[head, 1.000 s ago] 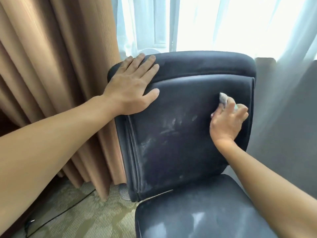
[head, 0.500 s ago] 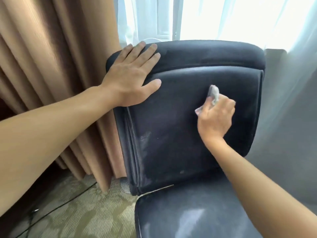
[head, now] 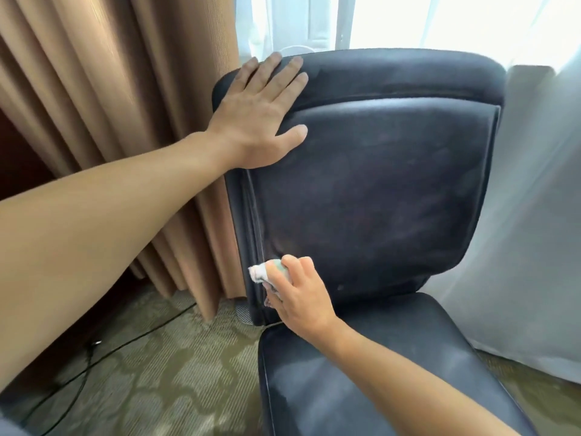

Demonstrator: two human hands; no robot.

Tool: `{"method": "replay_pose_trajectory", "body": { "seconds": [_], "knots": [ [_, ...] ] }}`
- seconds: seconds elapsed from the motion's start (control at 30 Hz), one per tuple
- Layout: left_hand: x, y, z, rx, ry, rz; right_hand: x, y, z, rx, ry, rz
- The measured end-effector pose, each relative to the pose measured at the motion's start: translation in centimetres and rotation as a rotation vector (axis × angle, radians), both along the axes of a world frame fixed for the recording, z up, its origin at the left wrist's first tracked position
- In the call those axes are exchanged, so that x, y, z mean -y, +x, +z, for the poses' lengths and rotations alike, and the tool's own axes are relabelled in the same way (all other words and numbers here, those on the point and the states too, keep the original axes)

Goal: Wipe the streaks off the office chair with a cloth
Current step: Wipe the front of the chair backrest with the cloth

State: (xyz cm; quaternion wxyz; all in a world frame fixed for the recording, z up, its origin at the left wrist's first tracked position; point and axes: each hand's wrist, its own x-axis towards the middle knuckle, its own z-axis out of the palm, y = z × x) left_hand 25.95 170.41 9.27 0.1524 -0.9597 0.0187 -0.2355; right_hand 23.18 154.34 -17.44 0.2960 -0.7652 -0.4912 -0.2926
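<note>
- Dark navy padded office chair stands in front of a tan pleated curtain and a white sheer curtain, seat toward the camera.
- Left hand lies flat on the backrest's upper left corner, fingers straight and slightly spread, thumb out along the panel edge; it steadies the chair and holds nothing.
- Right hand grips a small crumpled white cloth with a green patch; fingers curl round it, and a wad sticks out past the knuckles.
- Cloth touches the backrest's lower left edge, right by the side seam, just above the gap to the seat.
- Backrest centre panel looks mostly even and dark; no obvious pale streaks across the middle. One small pale speck shows low on the panel, near the right hand.
- Judgement: backrest is largely done, with the lower left edge in hand now.
- Seat cushion shows a pale hazy sheen; cannot tell if that is streaking or window glare. It likely needs a pass.
- Top headrest band has faint dull patches, unclear whether dirt.
- Rest: patterned green carpet with a black cable running over it.
</note>
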Motion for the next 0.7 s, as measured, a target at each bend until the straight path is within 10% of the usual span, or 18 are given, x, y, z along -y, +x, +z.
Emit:
{"method": "replay_pose_trajectory", "body": {
  "seconds": [0.33, 0.57, 0.7],
  "knots": [
    [0.2, 0.0, -0.3, 0.042, 0.054, 0.006, -2.9, 2.8, 11.7, 0.027, 0.358, -0.221],
    [-0.6, 0.8, -1.2, 0.080, 0.087, 0.016, -4.8, 1.3, 1.3, 0.085, 0.416, -0.193],
    [-0.4, 0.7, -1.3, 0.107, 0.111, 0.017, -0.1, -1.5, -7.6, -0.069, 0.004, -0.118]
  ]
}}
